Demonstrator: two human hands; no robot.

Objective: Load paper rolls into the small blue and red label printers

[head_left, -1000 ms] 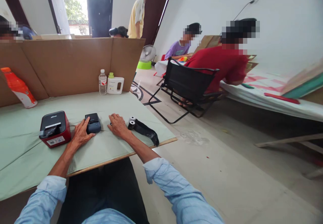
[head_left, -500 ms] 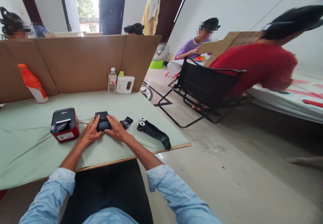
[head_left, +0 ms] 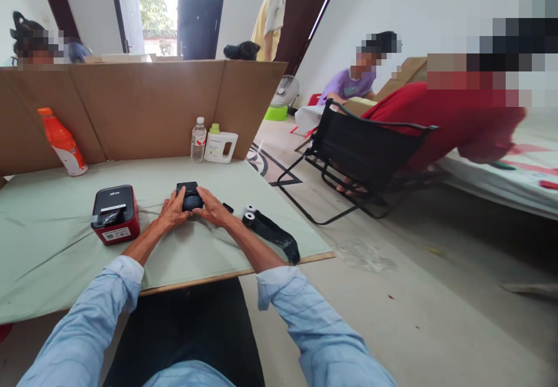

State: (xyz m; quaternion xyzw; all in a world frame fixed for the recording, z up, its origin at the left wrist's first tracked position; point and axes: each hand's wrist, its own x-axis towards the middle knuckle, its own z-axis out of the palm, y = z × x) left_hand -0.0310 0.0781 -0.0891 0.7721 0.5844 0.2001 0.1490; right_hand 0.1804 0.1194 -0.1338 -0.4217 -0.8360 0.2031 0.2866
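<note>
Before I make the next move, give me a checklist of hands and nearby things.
1. Left hand on small dark rounded device: ok, gripping its left side.
2. Right hand on its opposite side: ok.
3. Device resting on pale-green cloth-covered table: cannot tell, hands partly hide it.
4. Boxy red-and-black machine apart from left hand: ok.
5. Long black strip clear of table's near edge: not ok, tail reaches there.

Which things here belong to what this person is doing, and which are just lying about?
Apparently in use:
- dark device, between left hand and right hand

Apparently just about, untouched:
- red-and-black machine
- white-ended rolls
- black strip
- orange bottle
- clear bottle
- white jug
</note>
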